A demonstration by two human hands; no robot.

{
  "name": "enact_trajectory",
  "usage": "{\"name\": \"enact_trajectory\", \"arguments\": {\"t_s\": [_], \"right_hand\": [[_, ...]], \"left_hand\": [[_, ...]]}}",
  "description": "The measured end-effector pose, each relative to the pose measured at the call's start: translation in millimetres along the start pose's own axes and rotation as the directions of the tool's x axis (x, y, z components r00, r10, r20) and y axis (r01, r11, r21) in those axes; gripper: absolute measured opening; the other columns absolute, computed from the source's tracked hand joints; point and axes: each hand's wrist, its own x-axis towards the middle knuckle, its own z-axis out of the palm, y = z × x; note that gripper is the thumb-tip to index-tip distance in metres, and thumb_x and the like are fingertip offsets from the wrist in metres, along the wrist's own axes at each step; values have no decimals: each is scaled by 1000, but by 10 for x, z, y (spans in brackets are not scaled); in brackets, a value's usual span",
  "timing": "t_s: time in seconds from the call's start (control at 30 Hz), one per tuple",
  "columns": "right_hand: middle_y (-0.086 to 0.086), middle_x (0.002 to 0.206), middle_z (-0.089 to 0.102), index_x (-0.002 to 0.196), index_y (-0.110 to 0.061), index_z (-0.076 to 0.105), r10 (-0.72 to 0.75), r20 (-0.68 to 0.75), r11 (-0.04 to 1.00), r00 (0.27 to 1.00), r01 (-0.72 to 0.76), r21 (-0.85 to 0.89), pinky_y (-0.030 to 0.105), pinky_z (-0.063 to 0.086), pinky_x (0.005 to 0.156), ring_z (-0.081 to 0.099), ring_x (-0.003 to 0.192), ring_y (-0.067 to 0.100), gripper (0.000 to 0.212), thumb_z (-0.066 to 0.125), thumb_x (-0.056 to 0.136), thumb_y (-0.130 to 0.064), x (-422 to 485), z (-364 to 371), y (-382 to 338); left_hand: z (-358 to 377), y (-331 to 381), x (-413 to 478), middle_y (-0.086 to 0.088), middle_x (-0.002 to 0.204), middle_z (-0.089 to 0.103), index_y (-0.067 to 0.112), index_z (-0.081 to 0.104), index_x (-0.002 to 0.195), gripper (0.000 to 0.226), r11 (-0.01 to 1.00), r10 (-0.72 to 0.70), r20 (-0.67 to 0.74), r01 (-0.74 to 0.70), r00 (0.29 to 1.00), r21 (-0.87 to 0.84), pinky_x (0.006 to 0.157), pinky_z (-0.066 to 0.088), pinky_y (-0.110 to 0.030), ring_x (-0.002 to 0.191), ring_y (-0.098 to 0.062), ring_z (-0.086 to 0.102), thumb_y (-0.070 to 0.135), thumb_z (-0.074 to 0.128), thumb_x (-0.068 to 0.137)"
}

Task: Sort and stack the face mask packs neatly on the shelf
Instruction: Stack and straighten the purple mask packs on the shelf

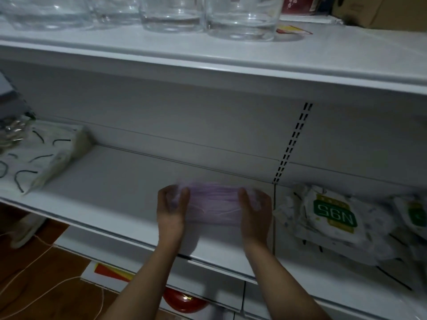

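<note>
Our left hand [172, 205] and right hand [254, 207] grip the ends of a purple mask pack [213, 203] on the white shelf [120, 181].

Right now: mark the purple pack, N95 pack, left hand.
purple pack [215, 204], head view, centre of its face.
N95 pack [335, 214], head view, green label.
left hand [172, 206], head view, back of hand.

Head cam, single wide-angle view, facing forward and down.
Stands close to the middle shelf [120, 181], looking slightly down onto its board; left hand [172, 204] and right hand [254, 209], gripping a purple mask pack [215, 204], sit just below frame centre. Upper shelf [208, 56] crosses the top; floor [46, 262] shows lower left. Horizon tilted, shelf edges sloping down to the right.
</note>
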Motion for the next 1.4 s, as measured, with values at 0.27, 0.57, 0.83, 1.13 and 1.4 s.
{"name": "enact_trajectory", "arguments": {"t_s": [0.27,0.57,0.83,1.13,1.4], "right_hand": [[-9,81,57,89,-15,57,-55,-106,991,993,42,-124,3,36,62,55,73,-1,13,70,86,-13,111,-17,39],[-11,74,57,83,-15,58,-69,-197,993,978,49,-106,8,38,63,54,67,-9,17,74,81,-9,142,75,31],[-7,78,60,87,-11,60,-116,-62,985,991,106,-139,6,38,65,54,69,-12,14,73,85,-16,241,-48,97],[-6,59,47,65,-18,46,-78,-139,993,987,64,-100,12,34,54,48,54,-2,35,77,80,-13,273,57,60],[-12,92,54,107,-20,55,-51,297,995,954,75,-72,9,40,73,51,81,-10,62,70,60,-57,284,-138,140]], "left_hand": [[200,18,137,0,72,52,17,50,77,29,993,-99,-239,110,966,37,72,41,-33,66,-17,49,34,70,88],[268,56,145,5,68,53,19,53,73,30,993,-63,-295,89,953,74,72,42,-31,63,-10,50,39,70,88],[191,-13,198,4,74,57,24,58,80,13,990,28,-239,7,971,143,75,43,-31,72,-15,53,32,63,89],[296,2,222,-1,66,51,15,51,68,31,994,-74,-336,95,939,45,68,41,-32,61,-14,47,27,72,87],[202,-40,265,-1,63,53,21,56,68,20,990,-76,-255,103,964,94,67,42,-33,61,-17,49,37,58,80]]}}
